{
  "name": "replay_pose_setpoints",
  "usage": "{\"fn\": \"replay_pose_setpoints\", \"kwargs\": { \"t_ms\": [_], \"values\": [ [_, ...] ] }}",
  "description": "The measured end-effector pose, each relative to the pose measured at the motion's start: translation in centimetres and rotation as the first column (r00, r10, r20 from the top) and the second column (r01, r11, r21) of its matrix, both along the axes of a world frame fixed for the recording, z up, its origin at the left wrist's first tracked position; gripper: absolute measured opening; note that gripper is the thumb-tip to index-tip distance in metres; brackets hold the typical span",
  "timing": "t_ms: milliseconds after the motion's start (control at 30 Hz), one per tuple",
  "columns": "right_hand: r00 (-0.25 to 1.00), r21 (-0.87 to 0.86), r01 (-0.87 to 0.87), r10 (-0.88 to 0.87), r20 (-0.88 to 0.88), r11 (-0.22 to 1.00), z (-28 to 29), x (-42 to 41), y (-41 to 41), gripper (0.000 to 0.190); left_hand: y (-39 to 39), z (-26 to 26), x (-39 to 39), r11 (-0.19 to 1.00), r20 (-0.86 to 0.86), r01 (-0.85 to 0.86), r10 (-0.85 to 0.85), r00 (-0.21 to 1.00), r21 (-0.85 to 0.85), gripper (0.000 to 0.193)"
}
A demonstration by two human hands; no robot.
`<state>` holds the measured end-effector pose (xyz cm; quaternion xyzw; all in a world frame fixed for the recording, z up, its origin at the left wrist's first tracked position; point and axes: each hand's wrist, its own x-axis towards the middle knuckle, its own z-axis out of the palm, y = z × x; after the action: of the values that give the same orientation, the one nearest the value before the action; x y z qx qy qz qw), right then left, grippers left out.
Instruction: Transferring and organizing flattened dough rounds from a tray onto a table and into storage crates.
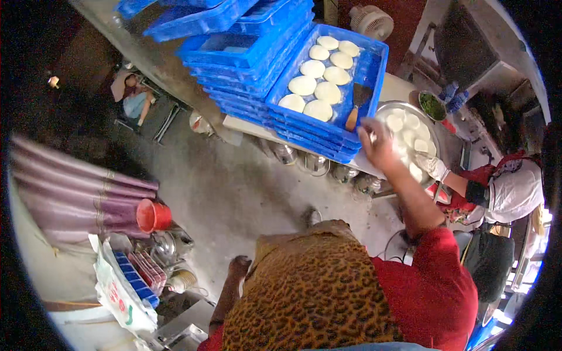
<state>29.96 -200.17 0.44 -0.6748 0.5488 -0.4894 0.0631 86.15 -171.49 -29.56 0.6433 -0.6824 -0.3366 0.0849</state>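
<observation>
My right hand is raised at the near right corner of a blue plastic tray, with a large metal basin just beyond it. A small white patch shows by its fingers; whether it is held is unclear. In the tray lie two rows of flat round white dough pieces and a scraper with a wooden handle. More white dough pieces fill the basin. My left hand hangs low beside my leopard-print apron, its fingers partly hidden.
Stacked blue trays stand left of the filled one. A co-worker's gloved hand reaches into the basin from the right. Beyond are a bowl of greens and a fan. A red bucket stands at left; a person sits far left.
</observation>
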Motion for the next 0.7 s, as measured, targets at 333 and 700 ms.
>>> {"fn": "replay_pose_setpoints", "kwargs": {
  "t_ms": [333, 700],
  "values": [
    [0.552, 0.420, 0.404, 0.149, -0.820, 0.813, 2.1, 2.9, -11.1, 0.010, -39.0, 28.7, -20.3, 0.883, -0.343, 0.140, -0.314, 0.885, -0.448, 0.018],
    [0.689, 0.515, 0.694, -0.256, -0.678, 0.504, 7.7, 3.2, -8.9, 0.031, -52.5, 32.2, -28.1, 0.325, -0.083, 0.733, -0.934, 0.347, -0.597, 0.013]
  ]
}}
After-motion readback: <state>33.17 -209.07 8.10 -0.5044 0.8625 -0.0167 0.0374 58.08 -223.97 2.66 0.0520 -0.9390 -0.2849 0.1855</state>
